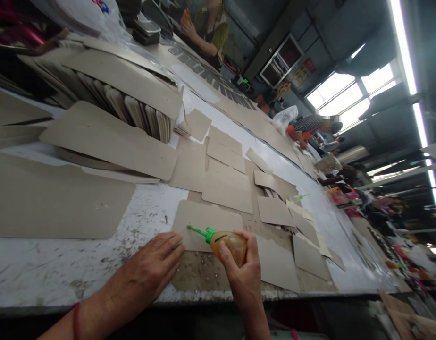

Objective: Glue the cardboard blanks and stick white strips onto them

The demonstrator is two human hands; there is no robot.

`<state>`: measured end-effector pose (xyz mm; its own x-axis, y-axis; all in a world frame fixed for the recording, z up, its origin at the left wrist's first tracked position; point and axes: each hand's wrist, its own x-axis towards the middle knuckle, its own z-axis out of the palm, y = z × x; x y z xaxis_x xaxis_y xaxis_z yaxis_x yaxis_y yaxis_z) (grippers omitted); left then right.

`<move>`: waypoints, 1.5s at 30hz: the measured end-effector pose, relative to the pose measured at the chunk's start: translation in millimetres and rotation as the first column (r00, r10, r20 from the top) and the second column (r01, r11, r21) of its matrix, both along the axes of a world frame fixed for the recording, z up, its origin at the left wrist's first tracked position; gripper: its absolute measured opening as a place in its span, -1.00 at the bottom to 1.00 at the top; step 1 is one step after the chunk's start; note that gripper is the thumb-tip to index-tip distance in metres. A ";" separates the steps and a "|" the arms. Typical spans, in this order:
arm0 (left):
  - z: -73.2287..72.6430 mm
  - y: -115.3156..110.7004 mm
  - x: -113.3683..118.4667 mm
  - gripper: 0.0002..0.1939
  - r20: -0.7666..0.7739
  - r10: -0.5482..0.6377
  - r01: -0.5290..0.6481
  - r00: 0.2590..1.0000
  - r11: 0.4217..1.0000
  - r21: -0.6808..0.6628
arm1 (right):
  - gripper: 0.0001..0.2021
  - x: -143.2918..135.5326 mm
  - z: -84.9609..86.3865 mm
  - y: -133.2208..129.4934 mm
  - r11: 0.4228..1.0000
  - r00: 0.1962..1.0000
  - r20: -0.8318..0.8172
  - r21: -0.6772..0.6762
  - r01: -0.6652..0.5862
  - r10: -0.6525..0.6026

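My right hand (244,269) is wrapped round a squeeze bottle (229,243) of amber liquid, probably glue. Its long green nozzle points left, and the tip is over a beige cardboard piece (211,216) near the table's front edge. My left hand (150,267) lies flat with fingers stretched, its fingertips at the left edge of that same piece. Around it on the table lie several more cut cardboard pieces (227,189), some overlapping. To the right of the bottle another cardboard piece (277,262) lies flat.
Large cardboard sheets (55,198) and a stack of folded card parts (122,85) stand on the left. A second green nozzle (303,195) shows beyond the small pieces. Across the table (147,212) one person (211,38) works; another person (306,127) bends over farther right.
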<state>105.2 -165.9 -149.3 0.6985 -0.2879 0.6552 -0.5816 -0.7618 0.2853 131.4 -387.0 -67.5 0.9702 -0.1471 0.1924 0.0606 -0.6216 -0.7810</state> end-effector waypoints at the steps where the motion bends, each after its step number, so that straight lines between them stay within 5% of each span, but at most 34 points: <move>1: 0.3 0.1 -0.3 -0.69 -0.006 0.000 0.000 1.000 1.000 -0.004 | -0.63 -0.4 0.5 -2.2 1.000 1.000 0.000 -0.014 0.008 -0.008; 27: 6.0 1.0 1.1 -0.69 0.039 0.006 -0.007 0.999 1.000 0.028 | -0.70 6.1 0.5 8.3 0.995 0.989 0.147 -0.096 0.005 0.010; 34: 3.8 1.9 2.3 -0.70 0.041 -0.021 0.020 0.999 0.999 0.035 | -0.74 -0.5 4.8 13.2 0.995 0.990 0.106 -0.060 -0.083 0.089; 41: 2.3 2.8 1.9 -0.70 0.028 -0.034 0.033 0.999 0.999 0.028 | -0.61 -15.9 15.2 -6.9 0.991 0.991 0.046 0.065 0.119 -0.123; 45: 0.2 2.8 2.9 -0.70 0.056 -0.021 0.018 0.998 0.999 0.044 | -0.66 -12.9 12.0 -5.8 0.997 0.995 0.076 0.017 0.069 -0.070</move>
